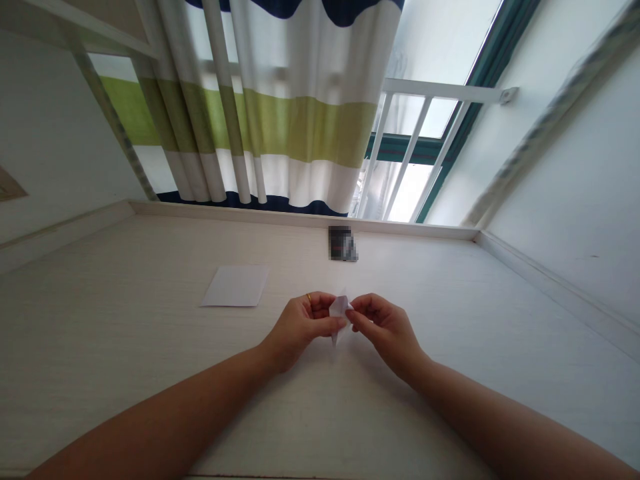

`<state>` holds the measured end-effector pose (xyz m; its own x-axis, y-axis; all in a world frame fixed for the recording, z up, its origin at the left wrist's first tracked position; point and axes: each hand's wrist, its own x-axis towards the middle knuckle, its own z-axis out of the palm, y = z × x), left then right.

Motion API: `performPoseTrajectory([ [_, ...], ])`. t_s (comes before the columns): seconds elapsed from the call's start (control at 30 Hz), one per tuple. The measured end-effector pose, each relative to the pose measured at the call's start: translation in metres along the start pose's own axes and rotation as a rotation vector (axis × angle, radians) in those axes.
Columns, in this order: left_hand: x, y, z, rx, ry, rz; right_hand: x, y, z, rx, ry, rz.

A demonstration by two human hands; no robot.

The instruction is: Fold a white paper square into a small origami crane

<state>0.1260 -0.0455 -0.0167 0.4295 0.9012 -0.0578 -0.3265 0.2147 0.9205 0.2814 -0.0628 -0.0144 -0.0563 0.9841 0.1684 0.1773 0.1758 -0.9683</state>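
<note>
**Both hands pinching a small folded paper above the counter**

A small folded paper (pixel 340 308), white, crisp and creased into a narrow pointed shape, is sitting between the two hands near the middle of the counter (pixel 150 347), raised a little off its surface. The counter is showing a pale, faintly grained, matte top.

The left hand (pixel 300 323) is curling inward from the left with its knuckles up, and a thin gold ring (pixel 309 297) is showing on one finger. Its fingers are closing narrowly on the left side of the paper. The right hand (pixel 383 327) is mirroring it from the right, with its fingers (pixel 361 313) pinching the opposite edge. Both bare forearms are reaching out low over the counter and converging toward the paper.

The paper's long axis is running up and down in the view, slightly tilted, with its slim tip pointing down toward the counter.

A flat, square white sheet (pixel 235 285) is lying well to the left of the hands. A striped fabric curtain (pixel 300 120) is hanging beyond the counter's far edge.
</note>
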Motion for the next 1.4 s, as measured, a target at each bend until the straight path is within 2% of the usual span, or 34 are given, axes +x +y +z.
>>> performPoseTrajectory([
  [0.2,-0.0001,-0.0002,-0.0004,-0.001,-0.048,-0.015,0.0007,-0.0010,-0.0008,-0.006,-0.003,-0.005],
  [0.47,-0.0006,0.0003,-0.0001,0.058,-0.094,-0.008,0.0005,-0.0020,-0.0010,-0.121,0.043,-0.074],
  [0.7,-0.0016,0.0009,-0.0014,0.098,-0.132,-0.015,0.0027,-0.0017,-0.0006,-0.159,0.061,-0.056],
  [1.4,-0.0012,-0.0010,-0.0030,-0.055,-0.201,-0.053,0.0040,0.0018,-0.0028,-0.028,0.053,-0.006],
])
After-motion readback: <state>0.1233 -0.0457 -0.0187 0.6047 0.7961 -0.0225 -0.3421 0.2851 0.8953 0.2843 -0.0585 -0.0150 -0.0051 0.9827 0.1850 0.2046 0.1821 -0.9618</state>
